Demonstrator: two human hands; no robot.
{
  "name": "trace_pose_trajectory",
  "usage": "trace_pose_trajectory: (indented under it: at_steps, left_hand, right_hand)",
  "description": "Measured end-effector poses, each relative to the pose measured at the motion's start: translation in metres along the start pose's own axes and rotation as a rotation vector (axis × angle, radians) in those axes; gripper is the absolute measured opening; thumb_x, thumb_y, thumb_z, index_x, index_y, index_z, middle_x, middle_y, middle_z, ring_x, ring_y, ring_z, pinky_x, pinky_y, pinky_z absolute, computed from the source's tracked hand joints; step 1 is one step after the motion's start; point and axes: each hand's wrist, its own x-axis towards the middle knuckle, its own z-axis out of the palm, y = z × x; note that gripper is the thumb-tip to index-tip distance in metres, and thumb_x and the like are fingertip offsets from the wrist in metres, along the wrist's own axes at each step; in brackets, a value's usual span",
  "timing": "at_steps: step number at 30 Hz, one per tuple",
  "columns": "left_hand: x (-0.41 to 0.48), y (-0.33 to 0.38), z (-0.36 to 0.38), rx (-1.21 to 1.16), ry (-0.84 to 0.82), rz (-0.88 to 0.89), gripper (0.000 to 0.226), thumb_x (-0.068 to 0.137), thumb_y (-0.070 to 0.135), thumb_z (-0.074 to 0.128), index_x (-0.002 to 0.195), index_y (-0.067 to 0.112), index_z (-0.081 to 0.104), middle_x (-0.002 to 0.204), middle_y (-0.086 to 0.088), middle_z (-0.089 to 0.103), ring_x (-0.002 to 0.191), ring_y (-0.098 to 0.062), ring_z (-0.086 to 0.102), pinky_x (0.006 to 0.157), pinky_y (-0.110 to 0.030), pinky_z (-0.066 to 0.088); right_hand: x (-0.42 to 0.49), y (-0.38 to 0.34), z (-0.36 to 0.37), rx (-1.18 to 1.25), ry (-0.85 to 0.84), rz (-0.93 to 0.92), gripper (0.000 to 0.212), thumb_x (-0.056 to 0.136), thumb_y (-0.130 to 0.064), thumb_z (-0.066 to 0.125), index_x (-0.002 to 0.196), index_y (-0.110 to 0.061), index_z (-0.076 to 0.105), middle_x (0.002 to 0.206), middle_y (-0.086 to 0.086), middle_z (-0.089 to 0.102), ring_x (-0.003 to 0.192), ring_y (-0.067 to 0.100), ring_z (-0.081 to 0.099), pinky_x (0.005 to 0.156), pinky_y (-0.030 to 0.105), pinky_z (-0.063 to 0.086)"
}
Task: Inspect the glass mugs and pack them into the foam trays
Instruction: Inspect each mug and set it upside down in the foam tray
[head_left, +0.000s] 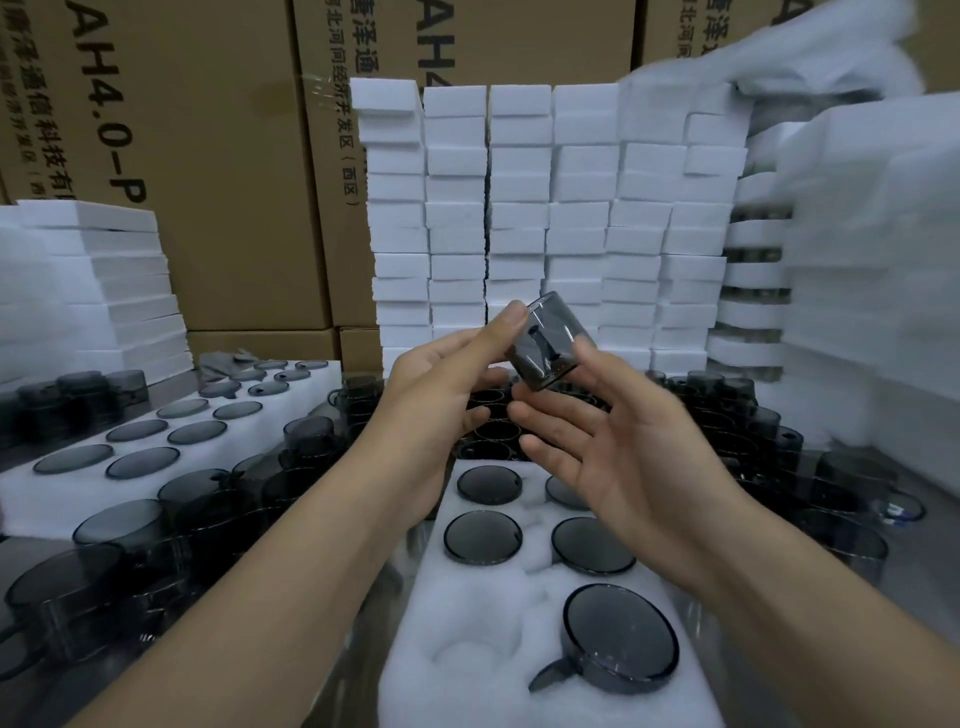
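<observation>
We hold one smoky grey glass mug (549, 340) up in the air above the bench (31, 551), in front of a wall of stacked white foam blocks (519, 208). The mug is a squat, smooth cylinder, tilted, with its dark handle turned towards us. Our left hand (441, 395) has it in a narrow grip: the thumb is pressed on the upper rim and the fingers are curled underneath. Our right hand (613, 452) is spread wide, palm up and fingers relaxed, just below and beside the mug. Its thumb stands close against the glass wall, though we cannot tell whether it touches.

Below our hands lies a foam tray (467, 618), white, soft and fuzzy, with round cut-outs. Several mugs sit upside down in it, their flat round bases showing as glossy dark discs. The nearest mug (621, 639) leans in its hole with its curved handle sticking out to the lower left. Beside it one cut-out (475, 656) holds nothing.

To the left a second foam tray (78, 501) carries two rows of the same dark discs. Loose mugs (119, 530) crowd the bench around it, translucent and thin-walled, and more stand behind the near tray and to the right. Brown cardboard boxes (208, 156) with black printed lettering rise behind. Flat foam slabs (114, 291) are piled at the left, and more foam (872, 260) stands at the right, blurred.
</observation>
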Motion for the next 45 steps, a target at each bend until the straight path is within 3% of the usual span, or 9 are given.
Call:
trace_pose_trajectory:
  at_steps: [4,10,16,22,27,32,36,41,45]
  left_hand:
    - [0.0,-0.001,0.003,0.033,0.015,0.052,0.055,0.072,0.077,0.074,0.11,0.037,0.079,0.12,0.016,0.078,0.108,0.005,0.068,0.095,-0.036,0.044]
    - [-0.001,0.001,0.002,0.052,-0.05,0.066,0.048,0.085,0.065,0.074,0.113,0.028,0.082,0.118,0.002,0.08,0.106,-0.015,0.074,0.099,-0.039,0.053]
    - [-0.003,-0.004,0.003,0.139,0.021,0.041,0.053,0.077,0.067,0.081,0.108,0.025,0.076,0.11,-0.008,0.081,0.098,-0.022,0.075,0.095,-0.052,0.056]
    - [-0.004,0.006,-0.001,0.133,-0.223,0.066,0.047,0.085,0.044,0.076,0.131,0.037,0.073,0.106,0.011,0.077,0.082,-0.011,0.07,0.064,-0.026,0.046]
    - [-0.007,0.007,-0.006,0.258,-0.198,0.155,0.047,0.082,0.043,0.083,0.128,0.038,0.075,0.109,0.009,0.073,0.086,-0.012,0.068,0.072,-0.03,0.047]
    - [-0.016,0.025,-0.01,0.299,-0.038,0.159,0.049,0.076,0.048,0.084,0.111,0.016,0.074,0.092,0.005,0.076,0.072,-0.01,0.064,0.068,-0.03,0.044]
    - [-0.059,0.043,-0.024,0.339,0.014,0.2,0.052,0.071,0.06,0.086,0.113,0.029,0.08,0.096,0.001,0.077,0.064,-0.01,0.066,0.067,-0.027,0.051]
    - [-0.121,0.035,-0.037,0.571,-0.044,0.092,0.063,0.06,0.079,0.084,0.113,0.046,0.078,0.089,-0.009,0.078,0.085,-0.034,0.075,0.082,-0.058,0.063]
    - [-0.13,0.02,-0.039,0.65,-0.009,0.053,0.063,0.055,0.086,0.081,0.11,0.056,0.075,0.084,0.0,0.074,0.068,-0.011,0.067,0.068,-0.039,0.056]
  right_hand:
    - [0.001,0.004,0.0,-0.015,0.037,0.02,0.056,0.089,-0.051,0.069,0.122,-0.006,0.071,0.103,0.013,0.08,0.086,0.02,0.078,0.068,0.028,0.063]
    - [0.004,0.007,-0.004,-0.125,0.069,0.073,0.069,0.096,-0.067,0.058,0.114,-0.003,0.074,0.095,0.012,0.079,0.08,0.021,0.078,0.061,0.028,0.061]
    - [0.004,0.014,-0.004,-0.212,0.081,-0.02,0.046,0.092,-0.057,0.071,0.117,-0.02,0.078,0.088,0.009,0.078,0.085,0.022,0.08,0.066,0.028,0.061]
    - [0.007,0.006,-0.01,-0.142,0.11,0.117,0.085,0.094,-0.081,0.046,0.108,-0.001,0.073,0.064,0.004,0.059,0.049,0.014,0.054,0.044,0.024,0.047]
    - [0.007,0.002,-0.012,-0.275,0.065,0.149,0.088,0.093,-0.087,0.035,0.065,-0.015,0.076,0.057,0.003,0.052,0.041,0.014,0.042,0.041,0.024,0.036]
    - [0.014,0.006,-0.02,-0.763,0.197,-0.109,0.086,0.104,-0.075,0.025,0.071,-0.015,0.076,0.064,0.004,0.069,0.052,0.013,0.059,0.056,0.028,0.042]
    - [0.013,0.021,-0.027,-1.091,0.054,-0.158,0.057,0.104,-0.061,0.045,0.075,-0.022,0.075,0.07,-0.003,0.075,0.058,0.005,0.062,0.069,0.033,0.048]
    - [0.014,0.027,-0.028,-1.155,0.076,-0.224,0.055,0.104,-0.062,0.05,0.072,-0.022,0.072,0.066,-0.011,0.072,0.06,0.001,0.06,0.067,0.031,0.046]
    - [0.014,0.029,-0.03,-1.132,0.089,-0.229,0.052,0.106,-0.057,0.052,0.075,-0.021,0.075,0.068,-0.005,0.073,0.061,0.008,0.063,0.074,0.039,0.055]
